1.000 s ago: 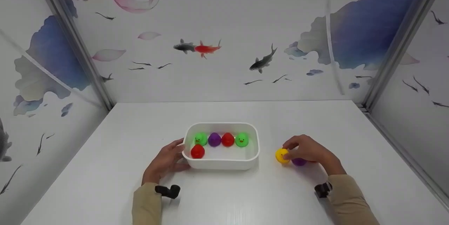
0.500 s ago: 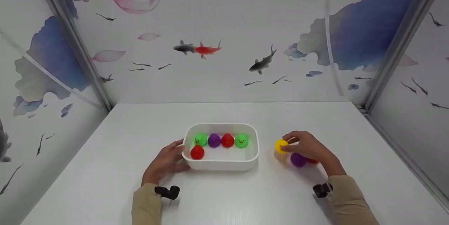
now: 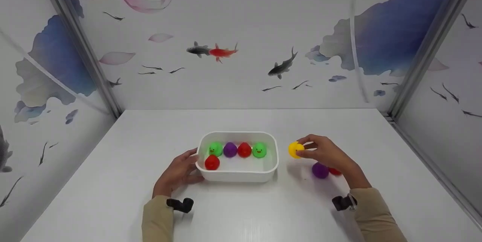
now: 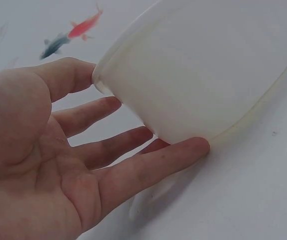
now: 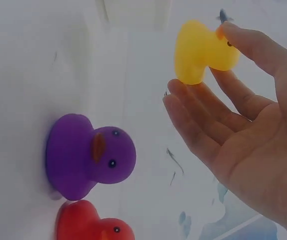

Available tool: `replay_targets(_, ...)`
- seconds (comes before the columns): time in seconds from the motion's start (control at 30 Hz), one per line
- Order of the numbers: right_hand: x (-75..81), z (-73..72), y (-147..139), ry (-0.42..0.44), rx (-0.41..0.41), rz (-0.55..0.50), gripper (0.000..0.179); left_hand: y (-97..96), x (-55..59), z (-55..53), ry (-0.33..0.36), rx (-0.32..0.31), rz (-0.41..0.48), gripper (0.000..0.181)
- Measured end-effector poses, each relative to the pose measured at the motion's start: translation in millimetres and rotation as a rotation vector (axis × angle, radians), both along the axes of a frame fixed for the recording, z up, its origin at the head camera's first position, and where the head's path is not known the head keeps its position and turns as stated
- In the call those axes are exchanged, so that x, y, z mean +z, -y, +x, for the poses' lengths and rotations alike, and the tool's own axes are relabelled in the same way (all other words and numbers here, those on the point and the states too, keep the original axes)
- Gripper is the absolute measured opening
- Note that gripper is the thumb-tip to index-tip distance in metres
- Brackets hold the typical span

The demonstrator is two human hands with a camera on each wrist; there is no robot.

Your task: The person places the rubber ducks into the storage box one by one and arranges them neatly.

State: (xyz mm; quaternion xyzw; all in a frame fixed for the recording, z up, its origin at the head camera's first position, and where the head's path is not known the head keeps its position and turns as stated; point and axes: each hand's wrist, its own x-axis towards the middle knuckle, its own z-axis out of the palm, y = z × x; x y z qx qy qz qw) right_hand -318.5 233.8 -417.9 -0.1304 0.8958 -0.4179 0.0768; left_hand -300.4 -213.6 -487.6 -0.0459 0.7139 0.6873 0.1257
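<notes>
My right hand (image 3: 325, 153) pinches a yellow rubber duck (image 3: 296, 150) by its head, between the thumb and fingers. In the right wrist view the yellow duck (image 5: 196, 52) is raised off the table, while a purple rubber duck (image 5: 78, 155) and a red rubber duck (image 5: 91, 222) stand on it. My left hand (image 3: 179, 172) touches the left end of a white plastic box (image 3: 237, 176); the left wrist view has its extended fingers (image 4: 148, 167) against the box's outer wall. Inside the box are two green ducks (image 3: 259, 150), two red ducks (image 3: 212, 163) and a purple duck (image 3: 230, 150).
On the white table (image 3: 241, 212), the loose purple duck (image 3: 320, 170) and the partly hidden red duck (image 3: 335, 171) stand beneath the right hand. Behind the table rises a printed wall (image 3: 241, 87). Metal posts (image 3: 81, 46) mark its corners.
The right hand has lifted the yellow duck off the table and carried it slightly left, towards the box. The left hand and the box have stayed in place.
</notes>
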Motion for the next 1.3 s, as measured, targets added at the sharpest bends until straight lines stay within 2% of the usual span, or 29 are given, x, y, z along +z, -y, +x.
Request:
replay_targets(0.37,6.7,5.9,23,0.013,-0.002,-0.053,0.043,-0.4,-0.7,-2.9,0.014,0.017,-0.043,0.06)
replay_targets(0.6,11.1,5.8,41,-0.036,0.022,-0.035,0.041,-1.2,0.5,-2.9,0.015,0.007,-0.02,0.059)
replay_targets(0.77,13.2,2.9,61,-0.034,0.028,-0.032,0.04,-0.7,-1.0,-3.0,0.012,0.007,-0.02,0.058)
replay_targets(1.07,16.2,-6.1,91,-0.047,0.085,-0.038,0.034,-2.8,-2.9,-4.9,0.025,0.022,-0.011,0.056)
replay_targets(1.3,11.1,-11.0,118,-0.034,0.106,-0.048,0.03,-2.3,-1.4,-2.3,0.023,0.03,-0.036,0.057)
